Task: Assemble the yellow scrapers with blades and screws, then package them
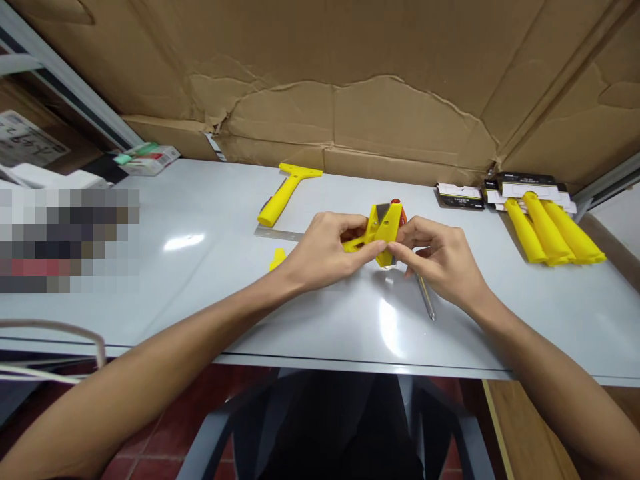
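Head view, left to right: a yellow scraper (287, 189) lies alone on the grey surface (200, 293). Your left hand (320, 252) and right hand (440, 261) meet above the surface's middle, fingers pinched on a yellow scraper part (383, 230). A screwdriver (426, 297) lies under your right hand. Packaged scrapers (547, 230) sit far right.

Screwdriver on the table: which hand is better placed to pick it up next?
Right, probably. The metal-shafted screwdriver lies directly under the right hand, while the left hand sits across the yellow plastic scraper that both hands pinch, farther from it.
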